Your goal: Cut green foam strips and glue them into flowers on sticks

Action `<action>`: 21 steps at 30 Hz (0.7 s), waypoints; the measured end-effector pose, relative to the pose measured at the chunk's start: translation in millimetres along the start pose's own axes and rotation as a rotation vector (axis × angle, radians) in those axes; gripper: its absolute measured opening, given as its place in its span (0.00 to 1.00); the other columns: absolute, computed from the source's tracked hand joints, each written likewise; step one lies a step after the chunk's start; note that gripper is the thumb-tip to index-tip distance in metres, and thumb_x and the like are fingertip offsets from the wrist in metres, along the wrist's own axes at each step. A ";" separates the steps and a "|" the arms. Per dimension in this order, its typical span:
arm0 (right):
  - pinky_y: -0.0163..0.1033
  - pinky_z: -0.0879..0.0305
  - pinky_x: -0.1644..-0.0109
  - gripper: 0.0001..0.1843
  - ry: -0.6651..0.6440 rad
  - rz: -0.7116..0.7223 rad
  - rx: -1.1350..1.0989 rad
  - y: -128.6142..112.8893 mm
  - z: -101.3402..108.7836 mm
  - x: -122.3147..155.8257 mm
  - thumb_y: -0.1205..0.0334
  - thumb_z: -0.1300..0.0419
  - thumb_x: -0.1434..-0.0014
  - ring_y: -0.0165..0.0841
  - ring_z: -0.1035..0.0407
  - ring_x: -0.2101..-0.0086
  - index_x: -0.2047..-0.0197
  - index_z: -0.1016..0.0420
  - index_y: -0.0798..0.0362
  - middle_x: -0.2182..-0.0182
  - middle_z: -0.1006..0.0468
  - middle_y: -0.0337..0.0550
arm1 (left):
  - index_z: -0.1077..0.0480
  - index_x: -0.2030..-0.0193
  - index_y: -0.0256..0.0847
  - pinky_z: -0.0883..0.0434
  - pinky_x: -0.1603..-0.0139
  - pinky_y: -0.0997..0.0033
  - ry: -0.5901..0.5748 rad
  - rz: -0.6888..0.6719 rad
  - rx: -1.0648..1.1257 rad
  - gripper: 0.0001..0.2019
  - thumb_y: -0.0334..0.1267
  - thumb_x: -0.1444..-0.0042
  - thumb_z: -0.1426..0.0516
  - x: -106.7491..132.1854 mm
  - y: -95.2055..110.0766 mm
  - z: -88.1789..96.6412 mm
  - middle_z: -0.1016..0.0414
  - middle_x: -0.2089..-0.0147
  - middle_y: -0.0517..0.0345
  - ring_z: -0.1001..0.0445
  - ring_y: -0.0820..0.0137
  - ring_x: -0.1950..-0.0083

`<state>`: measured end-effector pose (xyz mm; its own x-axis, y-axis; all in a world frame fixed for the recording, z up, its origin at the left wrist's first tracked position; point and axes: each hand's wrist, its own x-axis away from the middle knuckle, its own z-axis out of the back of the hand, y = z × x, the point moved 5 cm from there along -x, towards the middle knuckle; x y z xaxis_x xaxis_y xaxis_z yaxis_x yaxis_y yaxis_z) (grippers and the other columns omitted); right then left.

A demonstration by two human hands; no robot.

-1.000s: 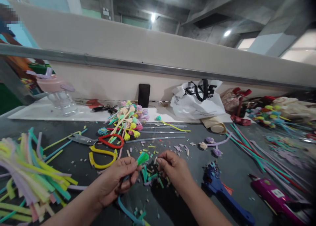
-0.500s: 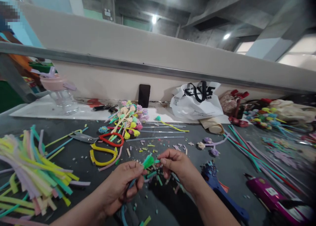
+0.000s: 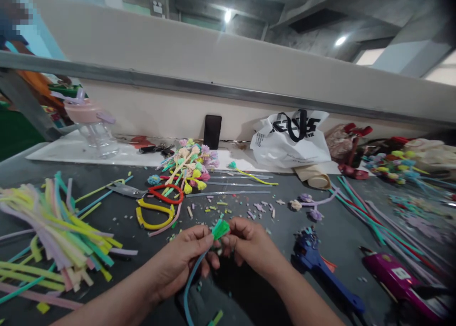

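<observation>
My left hand pinches a bright green tuft, which flares outward past the thumb. A thin blue stem curves down from below that hand. Close against the tuft's right side, my right hand has its thumb and fingers pressed together. Whatever lies between them is hidden. Small clipped bits are scattered on the dark tabletop beyond the hands. Scissors with one red and one yellow handle lie to the left.
Pastel fuzzy strips pile at the left. Finished flowers lie behind the scissors. A blue glue gun and a purple device lie at right. Along the back stand a clear cup, a phone and a white bag.
My right hand has closed in on the green tuft; the small teal strip it pinched no longer shows. More of the blue stem is visible. The view has shifted slightly.
</observation>
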<state>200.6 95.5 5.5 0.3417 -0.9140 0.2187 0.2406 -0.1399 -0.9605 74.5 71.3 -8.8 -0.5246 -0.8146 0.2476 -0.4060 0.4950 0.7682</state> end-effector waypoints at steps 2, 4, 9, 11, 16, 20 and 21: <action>0.27 0.46 0.84 0.05 0.048 0.020 0.074 -0.2 7.6 -1.5 0.62 0.41 0.53 0.23 0.42 0.85 0.75 0.32 0.54 0.84 0.32 0.32 | 0.34 0.71 0.33 0.37 0.76 0.83 -0.005 -0.004 -0.012 0.09 0.39 0.47 0.44 -0.8 -0.5 0.1 0.31 0.72 0.56 0.33 0.79 0.74; 0.27 0.47 0.83 0.05 0.139 0.023 0.105 0.5 22.4 -4.1 0.62 0.42 0.53 0.22 0.43 0.85 0.75 0.33 0.54 0.85 0.33 0.31 | 0.34 0.72 0.33 0.36 0.74 0.83 0.021 -0.001 -0.021 0.10 0.39 0.48 0.43 -1.0 0.4 0.8 0.31 0.74 0.57 0.33 0.80 0.75; 0.31 0.40 0.73 0.07 0.350 0.197 0.043 -13.8 51.2 0.0 0.60 0.41 0.51 0.26 0.36 0.78 0.74 0.32 0.54 0.79 0.29 0.36 | 0.36 0.72 0.36 0.40 0.84 0.83 0.154 0.026 -0.150 0.12 0.44 0.48 0.44 2.0 -0.9 0.1 0.34 0.82 0.63 0.39 0.80 0.84; 0.34 0.38 0.64 0.05 0.326 0.314 0.091 -25.0 45.1 6.5 0.62 0.40 0.51 0.31 0.33 0.68 0.74 0.31 0.54 0.70 0.27 0.41 | 0.37 0.72 0.38 0.44 0.89 0.83 0.187 0.025 -0.215 0.12 0.46 0.48 0.46 3.3 -4.1 -1.4 0.36 0.85 0.65 0.42 0.80 0.87; 0.37 0.41 0.54 0.04 0.207 0.472 0.376 -42.0 15.7 19.2 0.69 0.42 0.49 0.33 0.33 0.59 0.74 0.29 0.53 0.62 0.28 0.44 | 0.39 0.71 0.39 0.49 0.92 0.85 0.222 0.061 -0.336 0.11 0.46 0.48 0.48 4.8 -11.2 -3.5 0.38 0.89 0.67 0.49 0.81 0.91; 0.36 0.40 0.54 0.04 0.187 0.518 0.462 -43.8 10.6 20.3 0.71 0.42 0.50 0.32 0.33 0.59 0.73 0.30 0.53 0.61 0.29 0.44 | 0.39 0.70 0.40 0.54 0.92 0.85 0.253 0.110 -0.431 0.11 0.46 0.47 0.50 5.2 -11.9 -1.2 0.41 0.92 0.70 0.54 0.82 0.93; 0.36 0.40 0.55 0.05 0.181 0.525 0.475 -43.7 10.8 20.1 0.72 0.42 0.50 0.32 0.33 0.59 0.73 0.30 0.53 0.61 0.29 0.44 | 0.39 0.70 0.40 0.55 0.92 0.85 0.253 0.119 -0.445 0.11 0.47 0.47 0.50 4.9 -12.3 -0.6 0.42 0.92 0.70 0.54 0.82 0.93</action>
<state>206.7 87.2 53.7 0.3751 -0.8694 -0.3217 0.4686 0.4772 -0.7434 77.4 61.0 -16.7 -0.3279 -0.8354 0.4411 0.0318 0.4569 0.8889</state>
